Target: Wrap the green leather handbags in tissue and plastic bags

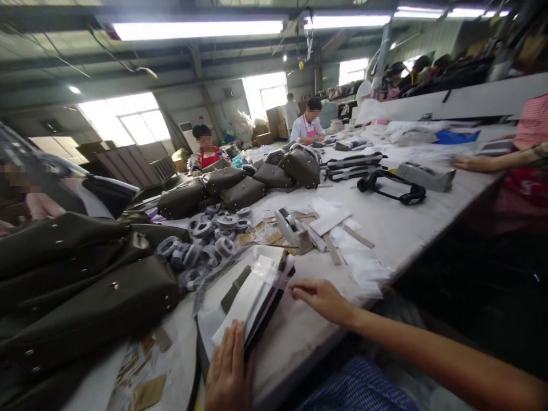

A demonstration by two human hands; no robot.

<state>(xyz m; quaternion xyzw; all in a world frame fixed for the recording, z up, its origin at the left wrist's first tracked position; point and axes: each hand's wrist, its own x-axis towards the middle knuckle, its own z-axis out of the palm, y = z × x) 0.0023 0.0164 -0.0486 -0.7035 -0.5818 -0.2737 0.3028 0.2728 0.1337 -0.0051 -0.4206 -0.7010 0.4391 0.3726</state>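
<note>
On the near table lies a dark olive bag part (pixel 237 288) with white padding sheets (pixel 250 297) folded over it and shiny clear tape (pixel 268 267) across its upper end. My left hand (pixel 229 365) rests on the lower end of the padding, fingers stretched flat along the top and the thumb down at the side edge. Just right of the upper end is my right hand (pixel 323 299), its thumb and fingertips pinched together; whatever is between them is too small to make out. Beyond it stands a grey tape dispenser (pixel 295 231).
Large olive bags (pixel 107 319) are piled at the left, with more bags (pixel 244 191) behind. Grey wrapped rings (pixel 205 251) lie in a heap. White sheets (pixel 363 268), a black strap loop (pixel 391 188) and another dispenser (pixel 426 176) lie farther right. A co-worker's hand (pixel 475 164) is there.
</note>
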